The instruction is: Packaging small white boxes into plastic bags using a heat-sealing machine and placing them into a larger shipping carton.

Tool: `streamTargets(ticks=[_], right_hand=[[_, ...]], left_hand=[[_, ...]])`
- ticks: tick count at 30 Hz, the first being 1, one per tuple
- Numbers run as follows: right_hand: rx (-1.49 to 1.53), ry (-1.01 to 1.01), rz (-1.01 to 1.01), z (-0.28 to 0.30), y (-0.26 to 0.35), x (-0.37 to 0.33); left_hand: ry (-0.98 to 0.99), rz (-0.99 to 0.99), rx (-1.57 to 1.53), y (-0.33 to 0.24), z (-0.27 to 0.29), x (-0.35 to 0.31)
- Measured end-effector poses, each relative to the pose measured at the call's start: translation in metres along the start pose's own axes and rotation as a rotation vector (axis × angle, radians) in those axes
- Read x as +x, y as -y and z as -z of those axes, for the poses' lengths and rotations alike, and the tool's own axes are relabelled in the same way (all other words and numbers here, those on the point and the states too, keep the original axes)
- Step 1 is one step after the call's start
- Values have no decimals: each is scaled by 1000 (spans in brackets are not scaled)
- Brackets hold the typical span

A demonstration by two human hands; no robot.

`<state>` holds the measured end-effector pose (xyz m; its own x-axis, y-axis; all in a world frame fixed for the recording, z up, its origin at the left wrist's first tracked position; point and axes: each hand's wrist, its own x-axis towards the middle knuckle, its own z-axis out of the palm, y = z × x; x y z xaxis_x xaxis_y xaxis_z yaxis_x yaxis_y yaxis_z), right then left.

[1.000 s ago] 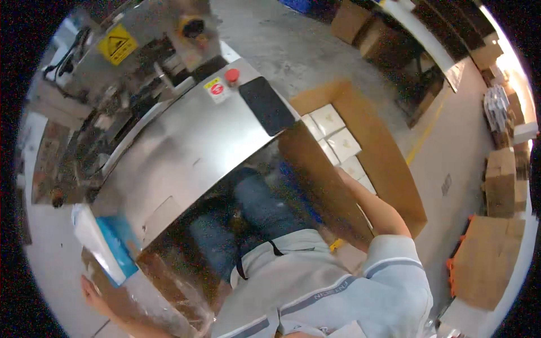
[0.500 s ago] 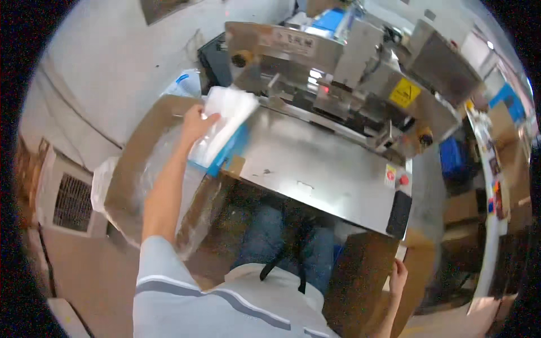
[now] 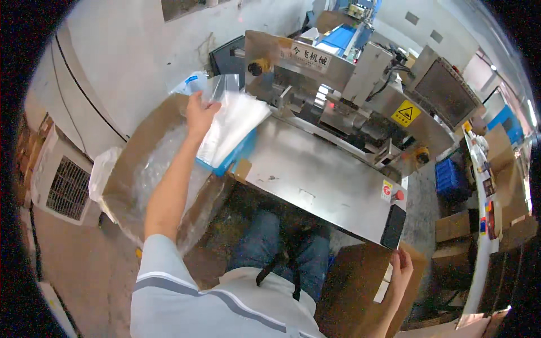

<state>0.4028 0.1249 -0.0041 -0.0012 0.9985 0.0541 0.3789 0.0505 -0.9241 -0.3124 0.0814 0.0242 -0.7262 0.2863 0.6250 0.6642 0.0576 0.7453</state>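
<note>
My left hand (image 3: 202, 115) pinches a clear plastic bag (image 3: 226, 84) between thumb and fingers. Below it a stack of white, thin plastic bags (image 3: 236, 121) fans out on a blue tray (image 3: 228, 164), at the left end of a steel worktop. At the lower right, my right hand (image 3: 401, 270) has its fingers curled near the worktop's front corner, over an open cardboard box (image 3: 352, 281). Beside its palm is a pale, flat strip (image 3: 381, 292). What those fingers hold, if anything, I cannot make out.
A steel machine (image 3: 349, 112) with a yellow warning label stands behind the worktop (image 3: 315, 174). A black phone-like slab (image 3: 393, 226) and a red button (image 3: 398, 195) are at its right end. Left is a large carton (image 3: 115, 169) lined with clear plastic.
My left hand has shifted slightly, and a clear bag now stands up above the stack. My right hand has risen a little toward the worktop corner. The view has tilted slightly.
</note>
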Motion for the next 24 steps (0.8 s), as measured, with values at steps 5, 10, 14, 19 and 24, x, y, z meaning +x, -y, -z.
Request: streamTargets(ticks=[5,10,14,19,24], right_hand=[[-76,121,190,-32,53,4],[-81,93,706,-132,169,-16],[-13,475,487,-145,145,-10],[-189,290,638,-145,135,-18],[-140,217,806,-152,112,-20]], left_hand=[[525,139,-327,-165,1,-54],[1003,-158,-341,-224,15,-165],[1166,-79,-517,-239,13,-209],[1344,343,-395,-220,16,-235],[1033,-10,-165,-216,3,-255]])
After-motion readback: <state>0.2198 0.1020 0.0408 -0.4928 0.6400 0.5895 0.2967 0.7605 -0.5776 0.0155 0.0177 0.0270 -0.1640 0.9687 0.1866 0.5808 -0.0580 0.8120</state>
